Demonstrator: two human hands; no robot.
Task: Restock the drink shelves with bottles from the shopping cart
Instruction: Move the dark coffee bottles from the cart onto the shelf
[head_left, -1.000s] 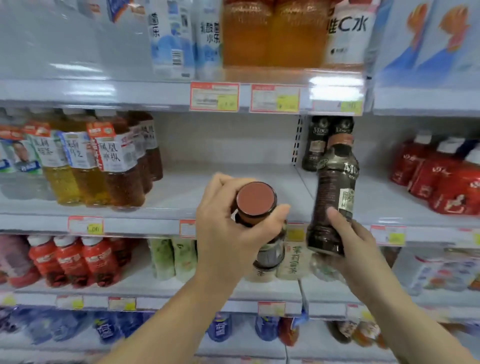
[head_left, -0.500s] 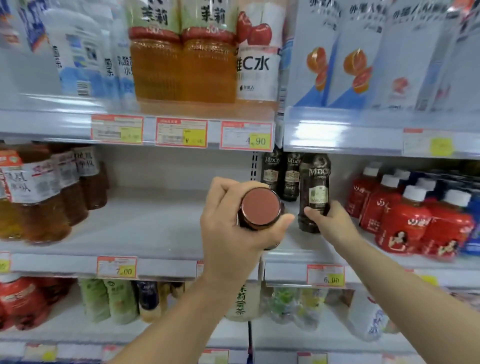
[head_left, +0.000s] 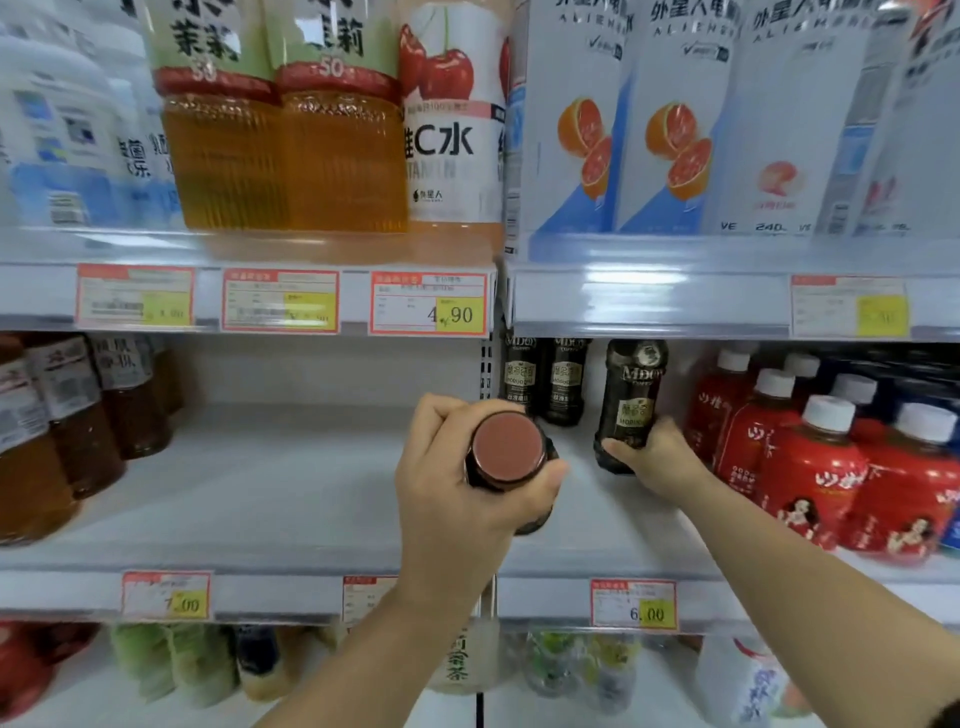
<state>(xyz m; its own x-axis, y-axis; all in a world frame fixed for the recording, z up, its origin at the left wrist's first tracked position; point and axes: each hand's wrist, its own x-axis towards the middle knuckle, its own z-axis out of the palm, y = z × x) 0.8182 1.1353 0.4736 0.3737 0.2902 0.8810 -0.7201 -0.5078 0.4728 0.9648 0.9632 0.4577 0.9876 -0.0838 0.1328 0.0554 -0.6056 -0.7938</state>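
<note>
My left hand (head_left: 457, 499) grips a dark coffee bottle with a reddish-brown cap (head_left: 506, 449), held in front of the middle shelf (head_left: 260, 499) with its cap toward me. My right hand (head_left: 657, 460) is wrapped around the lower part of a second dark coffee bottle (head_left: 631, 395), which stands upright on the right section of that shelf. Two matching dark bottles (head_left: 545, 379) stand at the back, just left of it.
Red bottles with white caps (head_left: 815, 467) crowd the shelf right of my right hand. Brown tea bottles (head_left: 67, 426) stand at the far left. Large juice bottles and white cartons fill the shelf above. Price tags line the shelf edges. More bottles sit on the shelf below.
My right hand carried its bottle from mid-air onto the shelf and pushed it back beside the two matching bottles. My view moved closer and upward. The left hand kept its bottle.
</note>
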